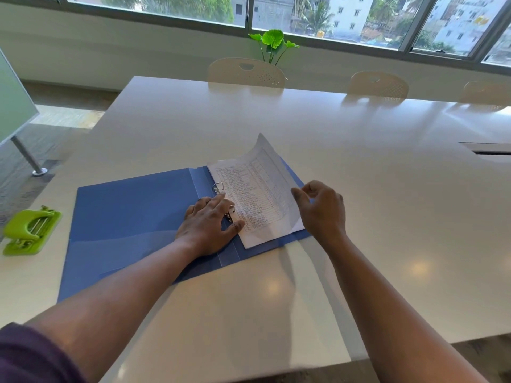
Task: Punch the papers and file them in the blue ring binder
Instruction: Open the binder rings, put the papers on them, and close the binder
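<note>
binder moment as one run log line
binder: open | left hand: on rings | right hand: lifting sheet | punch: idle

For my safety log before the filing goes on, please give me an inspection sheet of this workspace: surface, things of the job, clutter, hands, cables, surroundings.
Surface: white table, glossy, with a dark slot at its right edge.
Job's things: blue ring binder lies open; papers sit at its rings, top sheet curled upward; green hole punch at the table's left edge, untouched.
Clutter: nothing seen.
Hands: left hand presses flat by the rings; right hand pinches the top sheet's right edge.
Cables: nothing seen.
Surroundings: three pale chairs at the far side, potted plant, windows, a board on a stand at left.
</note>
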A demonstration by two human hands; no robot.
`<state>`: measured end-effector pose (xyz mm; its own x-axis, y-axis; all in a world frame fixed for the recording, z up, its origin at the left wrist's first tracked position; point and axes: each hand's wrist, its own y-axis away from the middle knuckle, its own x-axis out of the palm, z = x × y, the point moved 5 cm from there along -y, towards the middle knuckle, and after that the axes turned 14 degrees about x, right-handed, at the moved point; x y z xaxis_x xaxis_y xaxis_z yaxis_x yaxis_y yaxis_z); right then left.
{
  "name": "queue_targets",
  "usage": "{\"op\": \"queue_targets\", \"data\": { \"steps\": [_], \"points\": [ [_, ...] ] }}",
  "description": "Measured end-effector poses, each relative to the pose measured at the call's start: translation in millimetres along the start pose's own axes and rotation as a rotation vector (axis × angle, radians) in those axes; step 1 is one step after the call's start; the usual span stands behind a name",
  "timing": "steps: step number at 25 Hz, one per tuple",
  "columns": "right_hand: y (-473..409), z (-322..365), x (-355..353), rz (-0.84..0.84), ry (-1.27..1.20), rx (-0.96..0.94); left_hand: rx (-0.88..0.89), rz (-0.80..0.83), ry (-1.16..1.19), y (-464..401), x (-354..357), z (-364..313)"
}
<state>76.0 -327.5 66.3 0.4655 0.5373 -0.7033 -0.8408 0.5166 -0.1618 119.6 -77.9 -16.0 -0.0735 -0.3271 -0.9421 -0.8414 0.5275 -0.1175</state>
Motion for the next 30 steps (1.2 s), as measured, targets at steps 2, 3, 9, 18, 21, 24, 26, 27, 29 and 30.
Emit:
{"op": "queue_targets", "data": {
  "steps": [2, 3, 9, 18, 21, 24, 26, 27, 29, 30],
  "points": [
    [8, 18, 4, 0.093, -0.132, -0.063, -0.012, -0.013, 0.030, 0, 0, 2],
    [14, 28, 6, 0.140, -0.193, -0.088, -0.018, -0.027, 0.067, 0, 0, 4],
    [41, 63, 34, 0.426, -0.325, -0.142, -0.136, -0.456, 0.917, 5, -19, 22],
    [83, 71, 70, 0.733, -0.092, -0.353, -0.414, -0.797, 1.391, 17, -19, 56],
    [54, 50, 52, 0.494, -0.229, -0.143, -0.436, -0.786, 1.456, 18, -15, 64],
    [13, 6, 31, 0.189, 0.007, 0.095, -0.428, -0.797, 1.498, 18, -18, 63],
    [-5, -23, 27, 0.183, 0.278, 0.209, -0.429, -0.802, 1.526, 17, -20, 62],
    [-10, -35, 24, 0.196, 0.386, 0.256, -0.435, -0.806, 1.534, 17, -20, 64],
    [-14, -50, 21, 0.227, 0.510, 0.329, -0.437, -0.809, 1.536, 17, -20, 65],
    [-16, -55, 21, 0.238, 0.532, 0.343, -0.432, -0.804, 1.532, 16, -20, 64]
  ]
}}
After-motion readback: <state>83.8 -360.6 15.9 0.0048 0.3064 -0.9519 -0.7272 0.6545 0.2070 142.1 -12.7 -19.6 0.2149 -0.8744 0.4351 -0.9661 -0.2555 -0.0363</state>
